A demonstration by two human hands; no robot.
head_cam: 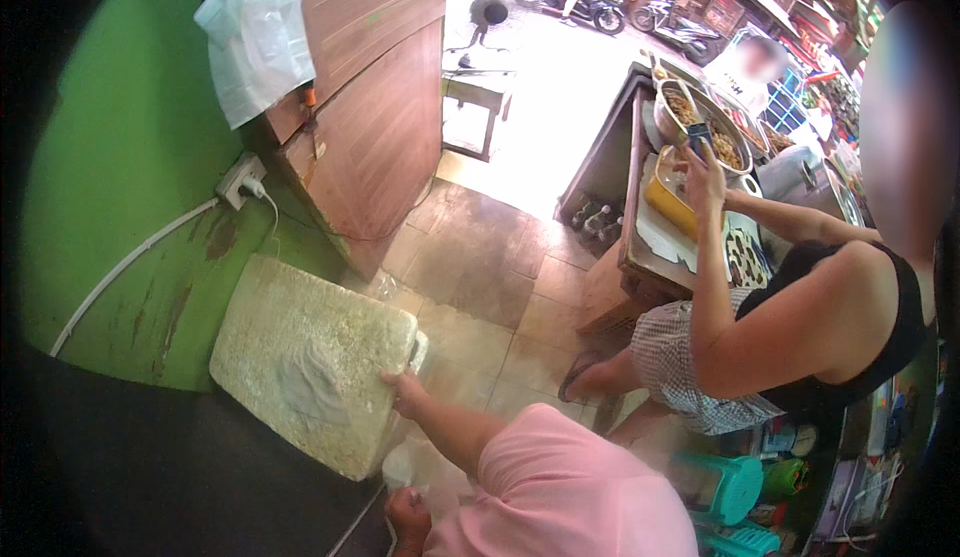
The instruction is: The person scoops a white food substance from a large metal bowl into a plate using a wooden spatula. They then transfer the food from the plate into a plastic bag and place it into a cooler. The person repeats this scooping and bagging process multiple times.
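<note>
A worn, yellowish foam cooler lid (262, 324) is tilted up beside the green wall. My right hand (405, 393) grips its near right edge, thumb over the top face. A crumpled pale grey cloth (311, 381) lies against that face. A white handle-like part (420, 351) shows past the lid's edge. Lower down, my left hand (409, 513) is curled close to a rounded white object (397, 467); I cannot tell whether it grips it. Pale haze blurs the space between my hands, and the container there is mostly hidden by my arm and pink sleeve (525, 437).
A person in a black top (802, 317) stands at right holding a phone (700, 137) over a food counter (667, 257). Teal plastic stools (739, 489) stand low at right. A plugged socket (244, 180) and cable are on the wall. A wooden door (367, 137) stands by the doorway.
</note>
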